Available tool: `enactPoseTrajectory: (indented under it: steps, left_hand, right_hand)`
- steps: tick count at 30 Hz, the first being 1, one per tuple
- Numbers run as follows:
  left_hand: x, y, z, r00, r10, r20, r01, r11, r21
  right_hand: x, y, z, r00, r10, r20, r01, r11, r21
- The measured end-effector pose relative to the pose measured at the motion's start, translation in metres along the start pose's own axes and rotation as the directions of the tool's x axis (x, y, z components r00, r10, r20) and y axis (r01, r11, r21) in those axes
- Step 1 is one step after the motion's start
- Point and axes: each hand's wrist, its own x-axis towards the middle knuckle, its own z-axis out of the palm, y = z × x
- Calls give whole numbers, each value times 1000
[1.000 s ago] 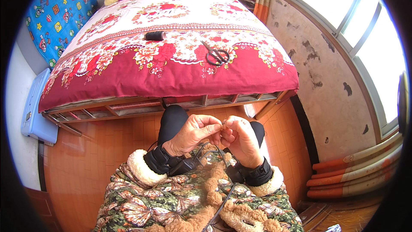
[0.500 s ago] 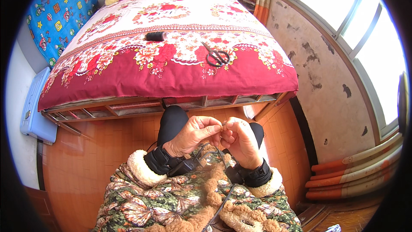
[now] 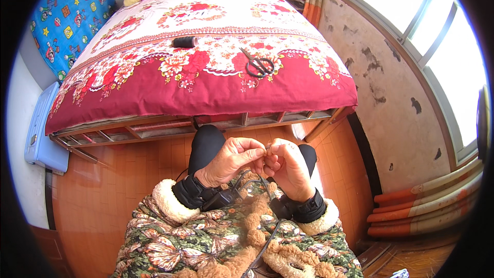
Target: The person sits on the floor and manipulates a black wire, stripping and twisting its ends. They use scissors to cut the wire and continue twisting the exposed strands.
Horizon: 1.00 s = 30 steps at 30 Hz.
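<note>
My left hand (image 3: 232, 160) and my right hand (image 3: 291, 169) meet fingertip to fingertip above my lap. Each is closed in a pinch of thumb and forefinger. Whatever lies between the fingertips is too small to make out. Both wrists wear black straps, with a dark cable hanging between them. On the bed beyond, a spool of black thread (image 3: 184, 42) lies on its side. To the right of the spool rests a pair of dark scissors (image 3: 260, 67), blades pointing away to the upper left.
Ahead stands a bed with a red and white floral cover (image 3: 180, 104) over a metal frame. A blue plastic box (image 3: 47, 136) leans at the left wall. Orange and cream curtain cloth (image 3: 419, 210) bunches at right, below the window (image 3: 446, 51). My dark-clad knees are under my hands.
Both hands keep their pinch at nearly the same place. The view has shifted very slightly; the spool and scissors lie as before.
</note>
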Motion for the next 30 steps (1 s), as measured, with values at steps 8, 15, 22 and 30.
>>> enactPoseTrajectory:
  steps: [8, 15, 22, 30]
  left_hand:
    - [-1, 1, 1, 1000, 4, 1, -4, 1000, 18]
    - [-1, 3, 2, 1000, 5, -1, -5, 999, 43]
    - [-3, 7, 6, 1000, -7, -11, 7, 999, 50]
    - [-3, 8, 5, 1000, -9, 0, 9, 997, 77]
  right_hand:
    - [2, 1, -2, 1000, -2, 9, 2, 1000, 4]
    - [0, 0, 1, 1000, -5, -9, 5, 1000, -8]
    - [0, 0, 1, 1000, 2, -13, -3, 1000, -10]
    - [-1, -2, 5, 999, 0, -41, -1, 1000, -20]
